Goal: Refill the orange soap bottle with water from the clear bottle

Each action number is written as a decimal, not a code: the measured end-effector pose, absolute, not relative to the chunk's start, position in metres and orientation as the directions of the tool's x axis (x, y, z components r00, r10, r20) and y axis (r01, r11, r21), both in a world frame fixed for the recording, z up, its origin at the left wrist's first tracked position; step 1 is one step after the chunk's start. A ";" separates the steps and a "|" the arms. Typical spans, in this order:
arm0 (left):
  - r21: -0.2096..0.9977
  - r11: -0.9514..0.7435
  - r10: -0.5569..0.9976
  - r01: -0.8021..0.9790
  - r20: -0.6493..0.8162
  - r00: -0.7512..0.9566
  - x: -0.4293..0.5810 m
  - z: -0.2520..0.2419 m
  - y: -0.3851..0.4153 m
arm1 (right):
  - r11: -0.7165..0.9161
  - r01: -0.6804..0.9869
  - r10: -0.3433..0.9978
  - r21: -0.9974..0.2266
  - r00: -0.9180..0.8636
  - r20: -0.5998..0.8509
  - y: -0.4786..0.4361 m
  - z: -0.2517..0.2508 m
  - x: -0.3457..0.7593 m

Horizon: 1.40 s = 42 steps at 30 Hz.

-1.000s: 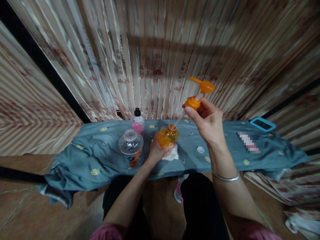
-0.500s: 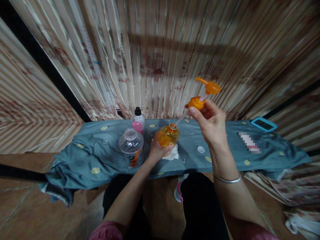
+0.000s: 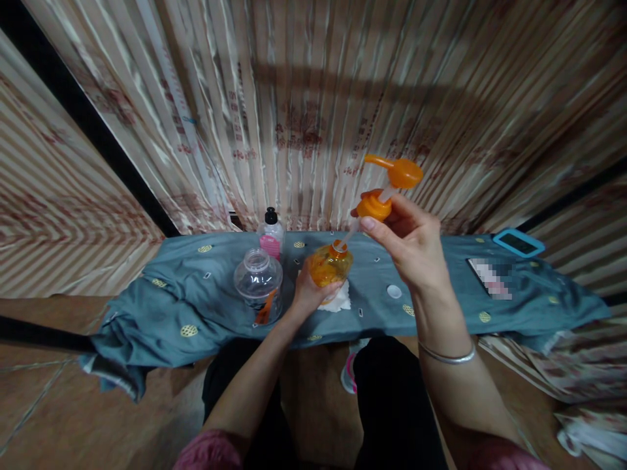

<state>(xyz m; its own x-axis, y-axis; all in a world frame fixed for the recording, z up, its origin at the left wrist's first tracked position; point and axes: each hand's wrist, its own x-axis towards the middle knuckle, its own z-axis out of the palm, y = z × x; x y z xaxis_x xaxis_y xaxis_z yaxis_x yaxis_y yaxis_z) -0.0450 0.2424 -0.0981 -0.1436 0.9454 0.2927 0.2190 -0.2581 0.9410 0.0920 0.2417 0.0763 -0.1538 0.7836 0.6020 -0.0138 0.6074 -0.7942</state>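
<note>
A blue-grey cloth (image 3: 441, 307) with gold dots covers a low surface in front of a striped curtain (image 3: 304, 98). On it at the left stands a clear jar (image 3: 258, 285) without a lid, an orange tag (image 3: 264, 313) at its base. Just behind the jar is a small bottle (image 3: 271, 236) with a pink label and a black cap. A white tissue (image 3: 340, 301) and a white cap (image 3: 394, 291) lie mid-cloth. A blue-cased phone (image 3: 518, 243) lies at the far right, with a blurred card (image 3: 490, 278) near it. A shoe (image 3: 349, 375) shows on the brown floor (image 3: 73, 405).

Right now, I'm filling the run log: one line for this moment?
left hand: grips orange bottle | right hand: holds pump top, tube at bottle mouth | nearby: clear jar, pink-label bottle, blue cloth
</note>
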 end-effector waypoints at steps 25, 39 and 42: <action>0.946 -0.255 0.949 0.198 0.285 -0.137 -0.043 -0.094 0.242 | 0.625 -0.003 0.770 -0.781 -0.163 0.617 0.244 0.085 0.097; 0.953 -0.249 0.950 0.173 0.275 -0.146 -0.042 -0.095 0.241 | 0.604 0.000 0.795 -0.797 -0.061 0.603 0.244 0.076 0.102; 0.953 -0.255 0.950 0.163 0.278 -0.142 -0.043 -0.098 0.241 | 0.575 -0.111 0.816 -0.811 0.006 0.578 0.244 0.076 0.104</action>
<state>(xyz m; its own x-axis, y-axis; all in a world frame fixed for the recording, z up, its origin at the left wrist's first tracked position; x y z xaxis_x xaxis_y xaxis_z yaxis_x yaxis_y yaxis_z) -0.0429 0.2415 -0.0983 -0.1422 0.9500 0.2781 0.1631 -0.2546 0.9532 0.1042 0.2439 0.0762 0.0055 0.8161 0.5778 -0.1105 0.5748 -0.8108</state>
